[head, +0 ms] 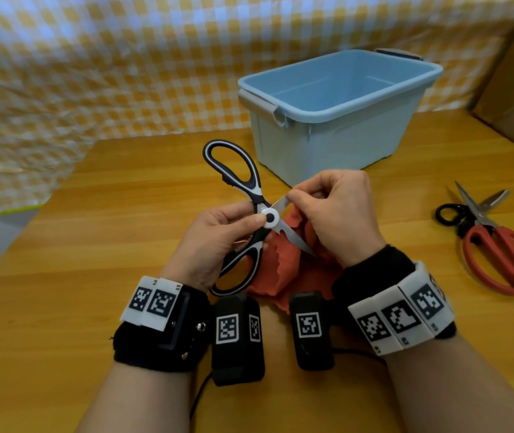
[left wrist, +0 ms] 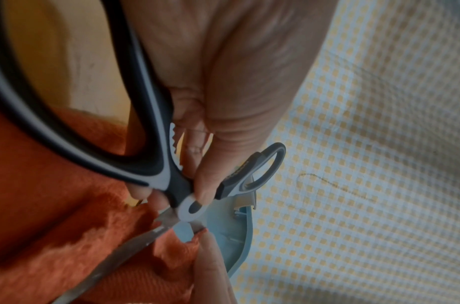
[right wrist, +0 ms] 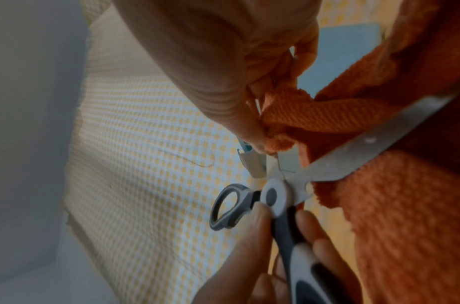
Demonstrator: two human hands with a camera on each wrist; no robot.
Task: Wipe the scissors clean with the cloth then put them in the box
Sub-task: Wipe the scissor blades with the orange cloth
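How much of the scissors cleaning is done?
Nothing is finished: the blue box looks empty. In hand: the left hand holds the black scissors open, the right hand wipes a blade with the orange cloth. Left: boxing them; two more pairs wait.

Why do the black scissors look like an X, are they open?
Open: the black scissors have blades spread apart, one wrapped in the orange cloth.
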